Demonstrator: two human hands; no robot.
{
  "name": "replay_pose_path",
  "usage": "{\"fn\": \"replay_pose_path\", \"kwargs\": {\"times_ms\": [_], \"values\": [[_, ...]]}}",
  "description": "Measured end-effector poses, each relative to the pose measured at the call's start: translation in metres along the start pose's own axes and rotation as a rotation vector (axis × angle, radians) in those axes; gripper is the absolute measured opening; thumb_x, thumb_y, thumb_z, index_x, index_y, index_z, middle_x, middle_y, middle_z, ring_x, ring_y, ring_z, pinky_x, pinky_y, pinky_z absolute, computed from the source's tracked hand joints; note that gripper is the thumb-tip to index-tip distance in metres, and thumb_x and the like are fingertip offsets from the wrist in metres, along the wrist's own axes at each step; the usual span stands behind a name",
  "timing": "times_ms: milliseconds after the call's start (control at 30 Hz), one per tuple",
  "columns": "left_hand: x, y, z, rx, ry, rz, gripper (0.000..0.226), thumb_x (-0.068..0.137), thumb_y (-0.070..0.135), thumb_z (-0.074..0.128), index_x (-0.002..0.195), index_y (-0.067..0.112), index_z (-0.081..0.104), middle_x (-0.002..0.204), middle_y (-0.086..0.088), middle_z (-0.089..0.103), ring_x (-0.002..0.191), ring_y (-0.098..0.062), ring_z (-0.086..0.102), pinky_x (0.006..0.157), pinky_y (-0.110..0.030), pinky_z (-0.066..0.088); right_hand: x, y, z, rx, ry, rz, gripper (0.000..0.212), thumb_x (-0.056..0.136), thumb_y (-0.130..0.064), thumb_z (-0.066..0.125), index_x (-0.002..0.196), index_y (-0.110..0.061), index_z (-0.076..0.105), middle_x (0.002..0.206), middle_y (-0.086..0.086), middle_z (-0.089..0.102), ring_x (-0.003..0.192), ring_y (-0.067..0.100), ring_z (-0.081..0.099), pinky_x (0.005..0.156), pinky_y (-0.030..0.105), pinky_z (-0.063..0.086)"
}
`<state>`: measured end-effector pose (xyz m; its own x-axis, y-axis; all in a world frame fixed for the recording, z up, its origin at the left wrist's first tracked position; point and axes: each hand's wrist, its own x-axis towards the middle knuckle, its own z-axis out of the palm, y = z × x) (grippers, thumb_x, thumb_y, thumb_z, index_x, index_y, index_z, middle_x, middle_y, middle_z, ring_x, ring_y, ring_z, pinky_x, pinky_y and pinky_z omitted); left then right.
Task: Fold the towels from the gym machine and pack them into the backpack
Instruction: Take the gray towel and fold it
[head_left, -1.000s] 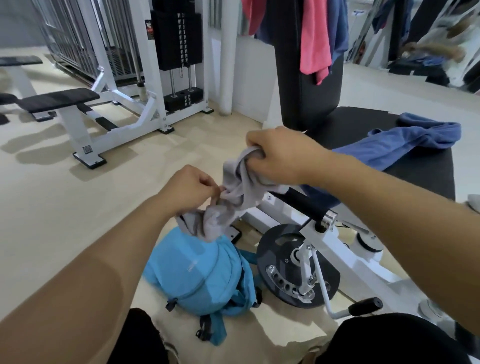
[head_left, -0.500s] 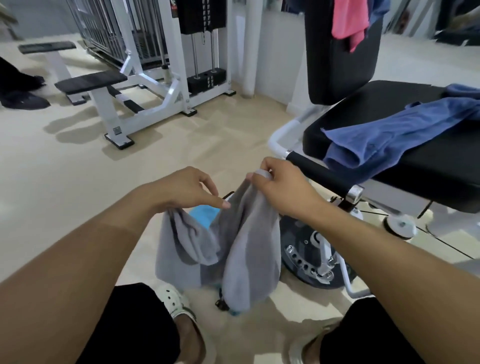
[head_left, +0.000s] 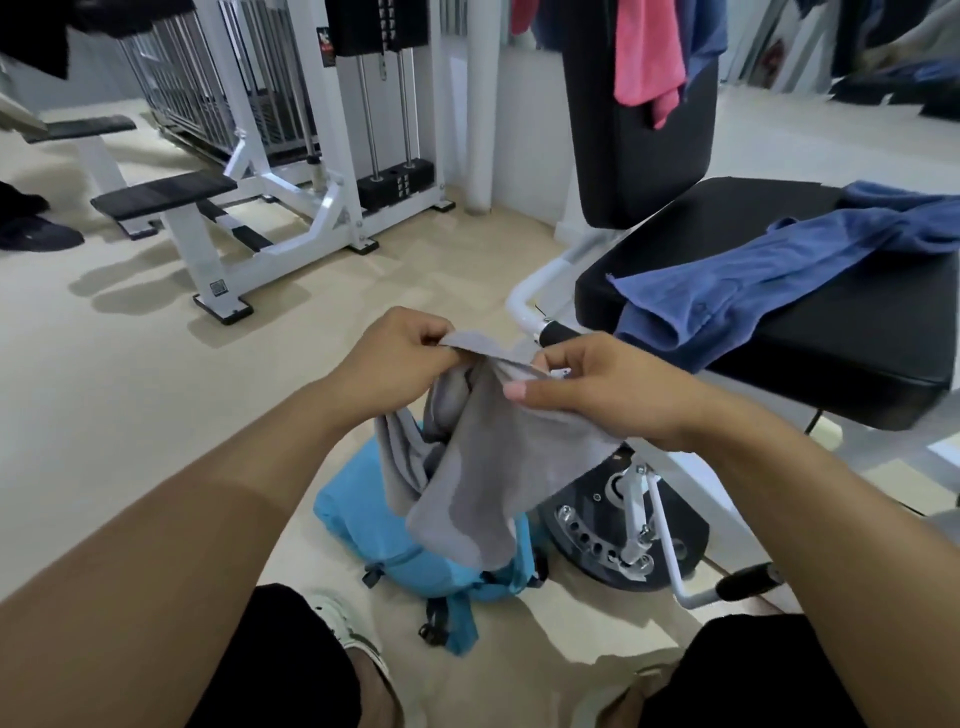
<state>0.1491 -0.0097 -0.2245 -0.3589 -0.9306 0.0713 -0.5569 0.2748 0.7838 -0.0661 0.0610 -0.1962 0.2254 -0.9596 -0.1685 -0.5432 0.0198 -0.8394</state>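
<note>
Both of your hands are pinching the top edge of the grey towel (head_left: 470, 483): your left hand (head_left: 395, 358) is nipping one corner between thumb and curled fingers, and your right hand (head_left: 597, 384) is pinching the hem just beside it, thumb pressing on the cloth. Your two grips are sitting close together, so the towel is not hanging flat; it is drooping in bunched, twisted folds, its long axis running from your hands down toward 6 o'clock. That hanging length is dangling directly over the blue backpack (head_left: 363, 525), which is lying on the floor between your knees, and the lower end of the cloth is covering part of it. Whether the backpack's opening is unzipped is something you cannot tell from here, because the towel is hiding that area, and nothing is showing inside it. The coming move is probably turning on that drop line: the cloth is lying straight below your grips, so you would likely need to draw your hands apart toward 9 and 3 o'clock to spread the edge before folding. At 2 o'clock from your right hand, the blue towel (head_left: 769, 275) is sprawling unfolded across the black seat pad (head_left: 810, 358), nearer your right hand than your left. At 12 o'clock, a pink towel (head_left: 647, 57) is hanging over the upright backrest (head_left: 639, 150), well apart from both hands.
</note>
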Motion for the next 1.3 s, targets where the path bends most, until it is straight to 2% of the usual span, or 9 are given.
{"fn": "replay_pose_path", "kwargs": {"times_ms": [233,300,400,500,633,767,1000,1133,1300], "values": [[0.009,0.041,0.035,-0.345,-0.167,-0.084,0.049,0.093,0.042,0.067,0.056,0.011,0.055,0.057,-0.005,0.035,0.050,-0.015,0.024,0.049,-0.030,0.017,-0.020,0.005,-0.017,0.377,0.250,-0.194,0.030,0.086,-0.041,0.073,0.068,-0.019,0.065,0.070,0.013,0.051,0.067,0.022,0.048,0.066,0.037,0.036],[0.014,0.054,0.048,-0.485,-0.212,-0.107,0.039,0.100,0.029,0.058,0.069,0.007,0.055,0.054,-0.003,0.035,0.046,-0.013,0.020,0.047,-0.029,0.012,-0.021,0.012,-0.020,0.337,0.311,-0.215,0.013,0.087,-0.032,0.077,0.088,-0.019,0.075,0.077,0.021,0.053,0.072,0.023,0.049,0.070,0.038,0.038],[0.020,0.070,0.063,-0.648,-0.200,-0.141,0.020,0.103,0.017,0.047,0.090,0.006,0.057,0.056,-0.003,0.040,0.042,-0.010,0.020,0.043,-0.023,0.012,-0.019,0.023,-0.021,0.207,0.529,-0.199,0.025,0.086,-0.026,0.080,0.107,-0.020,0.069,0.071,0.007,0.051,0.066,0.016,0.047,0.066,0.033,0.040],[0.026,0.078,0.075,-0.691,-0.163,-0.114,0.037,0.105,0.023,0.048,0.072,0.007,0.049,0.049,0.002,0.037,0.039,-0.008,0.021,0.040,-0.020,0.015,-0.022,0.030,-0.024,0.165,0.564,-0.073,0.043,0.083,-0.037,0.081,0.118,-0.025,0.059,0.070,0.002,0.058,0.063,0.014,0.055,0.062,0.031,0.047],[0.033,0.086,0.085,-0.742,-0.140,-0.057,0.042,0.102,0.029,0.056,0.063,0.013,0.052,0.054,0.000,0.035,0.038,-0.007,0.023,0.036,-0.017,0.019,-0.025,0.035,-0.031,0.161,0.534,0.033,0.026,0.091,-0.040,0.071,0.100,-0.016,0.069,0.085,0.009,0.074,0.074,0.025,0.072,0.061,0.042,0.061],[0.042,0.080,0.081,-0.543,-0.081,-0.011,0.033,0.082,0.044,0.078,0.087,0.013,0.070,0.059,0.003,0.036,0.047,-0.010,0.029,0.042,-0.019,0.025,-0.026,0.044,-0.043,0.416,0.786,0.011,0.020,0.098,-0.032,0.064,0.096,-0.012,0.068,0.080,0.006,0.073,0.062,0.020,0.069,0.050,0.030,0.050],[0.041,0.056,0.055,0.068,-0.373,-0.023,0.044,0.062,0.056,0.087,0.079,0.018,0.074,0.055,0.007,0.049,0.054,-0.008,0.042,0.056,-0.025,0.033,-0.024,0.073,-0.083,0.533,1.093,0.015,0.019,0.096,-0.037,0.064,0.094,-0.019,0.066,0.091,0.005,0.073,0.085,0.019,0.070,0.082,0.054,0.060],[0.037,0.048,0.042,-0.002,-0.479,-0.045,0.042,0.077,0.047,0.080,0.067,0.008,0.067,0.059,-0.004,0.050,0.056,-0.012,0.041,0.054,-0.025,0.032,-0.028,0.073,-0.093,0.342,1.052,0.052,0.026,0.093,-0.041,0.068,0.098,-0.016,0.067,0.094,0.013,0.072,0.084,0.025,0.070,0.081,0.055,0.058],[0.032,0.061,0.054,-0.503,-0.161,-0.139,0.042,0.099,0.029,0.059,0.089,-0.010,0.070,0.080,-0.017,0.072,0.072,-0.019,0.062,0.067,-0.026,0.048,-0.032,0.058,-0.083,0.179,0.899,-0.005,0.036,0.087,-0.034,0.077,0.111,-0.024,0.052,0.068,0.005,0.063,0.052,0.014,0.058,0.046,0.028,0.048]]}}
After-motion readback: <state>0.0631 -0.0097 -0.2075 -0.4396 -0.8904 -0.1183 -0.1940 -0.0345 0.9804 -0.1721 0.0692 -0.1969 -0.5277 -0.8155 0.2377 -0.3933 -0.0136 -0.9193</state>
